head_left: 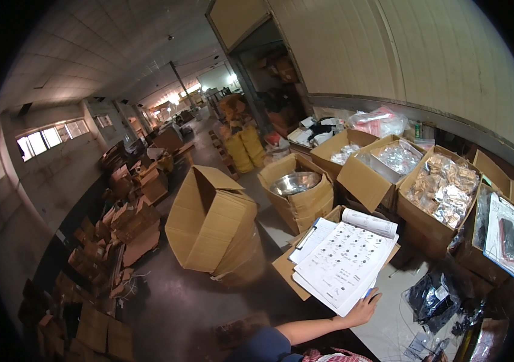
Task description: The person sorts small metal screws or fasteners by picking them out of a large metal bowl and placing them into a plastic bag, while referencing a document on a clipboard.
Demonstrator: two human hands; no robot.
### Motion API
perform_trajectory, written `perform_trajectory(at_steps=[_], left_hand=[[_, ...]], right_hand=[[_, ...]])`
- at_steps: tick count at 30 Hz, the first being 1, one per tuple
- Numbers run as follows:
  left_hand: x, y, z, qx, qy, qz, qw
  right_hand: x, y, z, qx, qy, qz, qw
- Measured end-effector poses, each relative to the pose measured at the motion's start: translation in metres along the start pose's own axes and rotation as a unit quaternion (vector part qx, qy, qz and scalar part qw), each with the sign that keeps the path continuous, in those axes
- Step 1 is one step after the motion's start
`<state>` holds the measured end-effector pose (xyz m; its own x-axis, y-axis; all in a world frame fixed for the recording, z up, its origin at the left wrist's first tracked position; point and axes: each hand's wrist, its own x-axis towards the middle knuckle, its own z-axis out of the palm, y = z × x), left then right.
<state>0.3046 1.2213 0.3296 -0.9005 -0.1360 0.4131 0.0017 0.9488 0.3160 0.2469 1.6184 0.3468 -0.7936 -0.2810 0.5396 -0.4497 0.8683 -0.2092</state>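
I see my right hand (362,311) gripping the near edge of a stack of printed sheets (344,262), thumb on top and fingers closed under the paper. The top sheet is white with rows of small dark pictures; its far end curls over in a roll. The stack rests on a flat cardboard box (287,268), beside a white clipboard page (312,239) at its left edge. My left hand is out of view, so I cannot tell its grip.

Beyond the sheets stand open cartons: one with a steel bowl (295,182), one with clear bagged parts (397,157), one with tan packets (444,187). At the right edge a carton carries a flat blister pack (503,235). A black plastic bag (435,295) lies near my hand. To the left, a tall empty carton (211,220) tilts on the dark floor (178,301), with open room around it; flattened cardboard (121,232) is piled further left.
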Motion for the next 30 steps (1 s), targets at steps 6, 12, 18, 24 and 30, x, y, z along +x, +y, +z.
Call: perform_trajectory(at_steps=[6,12,18,24,30], left_hand=[[0.000,0.000,-0.001,-0.004,-0.012,-0.003,1.000],[0.002,0.000,-0.005,-0.027,-0.023,-0.009,0.999],[0.006,0.003,-0.013,-0.011,-0.027,0.000,1.000],[0.007,0.003,-0.015,-0.009,-0.024,0.005,1.000],[0.007,0.003,-0.013,-0.031,-0.044,-0.011,0.998]], right_hand=[[0.001,-0.002,-0.001,-0.008,-0.001,-0.010,1.000],[0.002,-0.005,0.001,-0.017,0.000,-0.026,1.000],[0.003,-0.004,0.000,-0.030,0.005,-0.042,0.999],[0.005,-0.005,-0.001,-0.043,0.005,-0.053,0.998],[0.005,-0.002,-0.001,-0.065,0.007,-0.078,0.995]])
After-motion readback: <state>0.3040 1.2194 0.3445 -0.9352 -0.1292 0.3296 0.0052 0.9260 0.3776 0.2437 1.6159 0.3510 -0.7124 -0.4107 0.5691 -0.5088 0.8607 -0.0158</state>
